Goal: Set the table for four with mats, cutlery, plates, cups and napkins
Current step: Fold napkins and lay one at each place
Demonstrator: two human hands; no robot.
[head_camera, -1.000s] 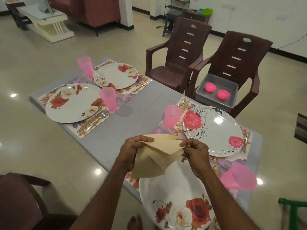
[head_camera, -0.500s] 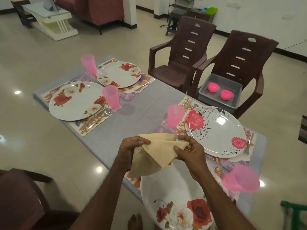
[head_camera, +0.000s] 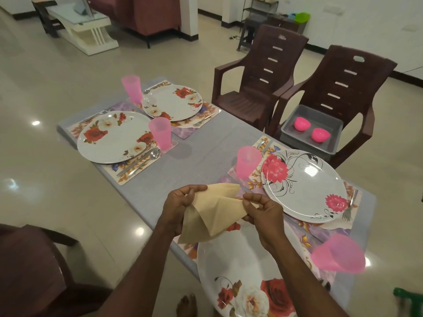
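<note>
I hold the napkin (head_camera: pixel 211 210) between my left hand (head_camera: pixel 180 204) and right hand (head_camera: pixel 263 210), above the nearest plate (head_camera: pixel 238 271); a cup (head_camera: pixel 338 253) stands right of it; two more settings lie beyond, far left.

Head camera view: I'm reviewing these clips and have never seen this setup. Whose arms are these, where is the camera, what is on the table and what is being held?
There is no machine here. A person wears one wide-angle camera on the head, looking forward and down, so the arms are their own. The left hand and right hand both pinch a beige napkin, partly folded, above the nearest plate. The grey table carries four floral mats, each with a plate, a pink cup such as this one, and cutlery where it shows. No napkin lies at any place yet. On a brown chair beyond, a grey tray holds two pink bowls.
</note>
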